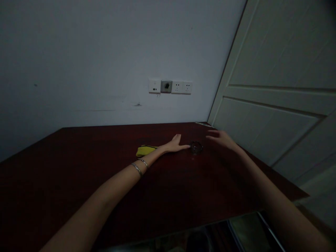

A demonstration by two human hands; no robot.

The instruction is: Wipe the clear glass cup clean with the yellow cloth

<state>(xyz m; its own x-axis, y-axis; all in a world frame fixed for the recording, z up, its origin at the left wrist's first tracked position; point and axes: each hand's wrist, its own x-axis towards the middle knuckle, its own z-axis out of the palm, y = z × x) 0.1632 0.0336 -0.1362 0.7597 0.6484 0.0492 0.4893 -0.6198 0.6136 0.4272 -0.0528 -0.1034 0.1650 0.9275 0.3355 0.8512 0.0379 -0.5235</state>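
Both my arms reach far across a dark red-brown table (78, 175). My left hand (177, 144) lies flat with fingers stretched out, its fingertips touching or almost touching a small round glass dish (196, 147), perhaps an ashtray. My right hand (220, 138) hovers just right of the dish, fingers spread and empty. A yellow cloth (144, 150) lies on the table just behind my left forearm. Two bracelets (139, 166) sit on my left forearm.
A white wall stands behind the table with a row of sockets and a switch (170, 86). A pale panelled door (275, 87) rises at the right. A shiny dark object (246, 232) shows below the table's near edge.
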